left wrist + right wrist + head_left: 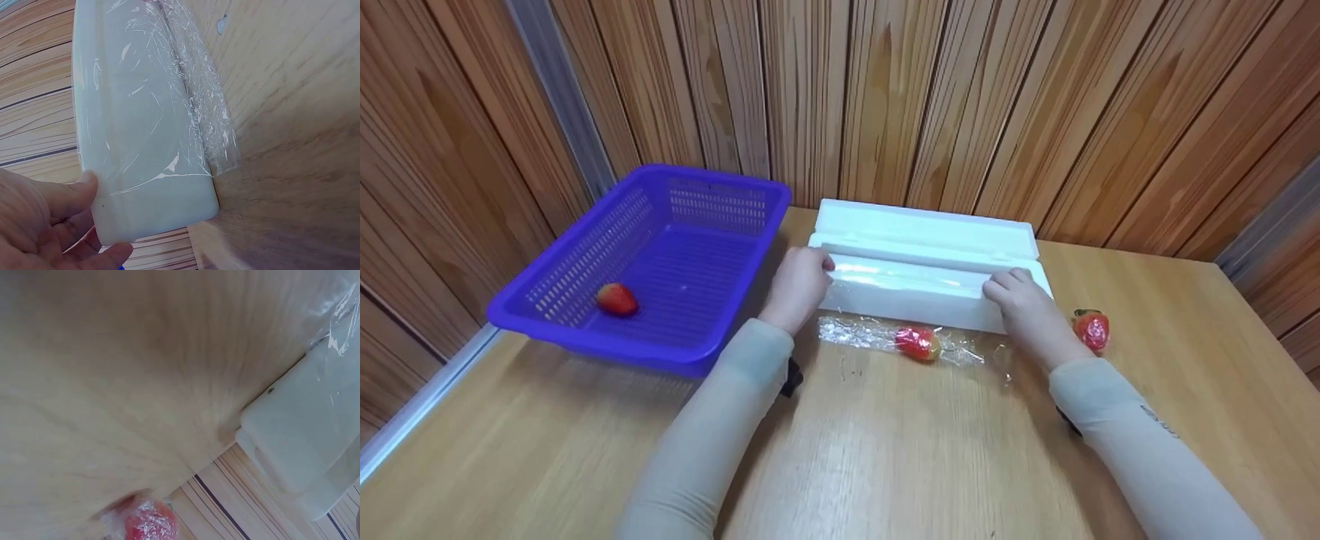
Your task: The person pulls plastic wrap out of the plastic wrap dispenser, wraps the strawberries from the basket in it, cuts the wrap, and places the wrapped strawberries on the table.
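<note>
A white cling film dispenser (pixel 915 296) stands on the table with its lid raised at the back; clear film (pixel 140 95) lies over its front. My left hand (pixel 799 285) grips the dispenser's left end, its thumb on the face beside the film's edge and its fingers round the end. Curled over the upper front edge near the right end, my right hand (pixel 1031 311) holds the dispenser; whether it also pinches film is hidden. Before the dispenser, a strawberry (pixel 916 343) lies in crumpled cling film (pixel 859 332). Only a sliver of the right hand shows in the right wrist view.
A purple basket (pixel 641 352) stands at the left with an unwrapped strawberry (pixel 617 299) in it. Another strawberry (pixel 1091 330), shiny with film, lies beside my right wrist. A wood-panelled wall (pixel 885 97) rises behind the table (pixel 885 465).
</note>
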`<state>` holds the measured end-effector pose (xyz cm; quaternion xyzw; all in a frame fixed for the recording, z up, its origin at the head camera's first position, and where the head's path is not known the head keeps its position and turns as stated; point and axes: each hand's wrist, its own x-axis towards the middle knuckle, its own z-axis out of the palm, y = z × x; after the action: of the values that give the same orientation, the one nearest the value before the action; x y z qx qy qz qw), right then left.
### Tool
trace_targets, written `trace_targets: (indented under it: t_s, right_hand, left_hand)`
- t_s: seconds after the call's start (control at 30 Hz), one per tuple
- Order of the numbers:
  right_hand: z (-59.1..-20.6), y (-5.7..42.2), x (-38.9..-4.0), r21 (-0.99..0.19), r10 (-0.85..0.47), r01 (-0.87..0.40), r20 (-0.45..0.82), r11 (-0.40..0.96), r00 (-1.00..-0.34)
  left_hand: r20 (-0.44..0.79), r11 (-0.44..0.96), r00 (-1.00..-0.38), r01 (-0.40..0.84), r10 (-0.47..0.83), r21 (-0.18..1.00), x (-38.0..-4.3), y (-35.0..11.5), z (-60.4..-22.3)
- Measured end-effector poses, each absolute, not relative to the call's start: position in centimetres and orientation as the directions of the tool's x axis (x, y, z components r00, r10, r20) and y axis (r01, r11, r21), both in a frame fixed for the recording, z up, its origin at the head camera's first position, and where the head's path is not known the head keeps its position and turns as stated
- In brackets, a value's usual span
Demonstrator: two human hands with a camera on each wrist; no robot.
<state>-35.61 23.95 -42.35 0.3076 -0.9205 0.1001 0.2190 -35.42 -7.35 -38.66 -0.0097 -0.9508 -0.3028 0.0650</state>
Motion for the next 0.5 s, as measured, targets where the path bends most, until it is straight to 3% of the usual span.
trace_targets:
  t_s: [0.17,0.2,0.3,0.5]
  right_hand:
    - [-42.5,25.1,-35.6,-0.059,-0.527,-0.620,0.468,0.782,-0.709]
    - [-42.6,25.4,-35.5,-0.119,-0.496,-0.602,0.454,0.790,-0.740]
    - [-42.8,26.7,-35.3,-0.151,-0.458,-0.572,0.454,0.806,-0.764]
    - [-42.8,28.0,-35.1,-0.087,-0.467,-0.574,0.489,0.814,-0.737]
  left_hand:
    - [0.125,0.815,-0.992,0.060,-0.015,0.576,-35.3,-7.3,-38.7]
    - [0.124,0.816,-0.992,0.060,-0.014,0.575,-35.3,-7.3,-38.7]
    - [0.123,0.816,-0.992,0.052,-0.024,0.576,-35.3,-7.4,-38.6]
    - [0.138,0.816,-0.990,0.062,-0.022,0.574,-35.2,-7.6,-38.5]
